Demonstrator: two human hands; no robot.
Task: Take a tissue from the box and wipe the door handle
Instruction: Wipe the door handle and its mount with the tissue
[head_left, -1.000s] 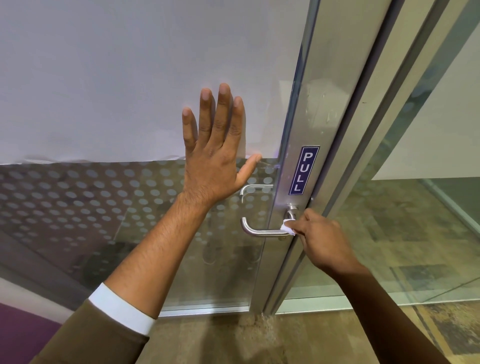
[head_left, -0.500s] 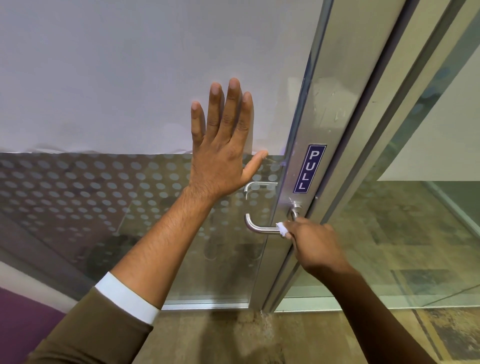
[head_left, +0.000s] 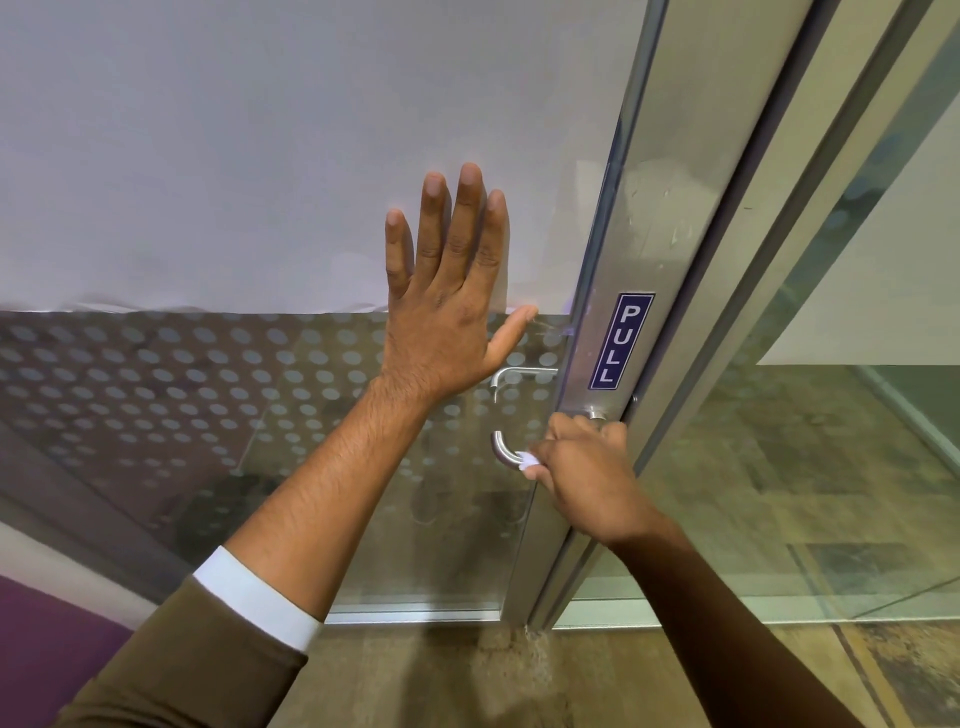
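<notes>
1. While the left hand (head_left: 447, 306) stays pressed flat on the glass door (head_left: 249, 156), fingers spread and holding nothing, the door remains steady for wiping.
2. Since a second ago the right hand (head_left: 587, 473) has slid outward along the door handle (head_left: 503, 451), from the pivot end toward the curved free end. By this reading, the wiping stroke covers most of the bar.
3. The right hand is closed around the tissue (head_left: 529, 461) on the handle; only a small white edge shows.
4. The tissue box is not in view.
</notes>
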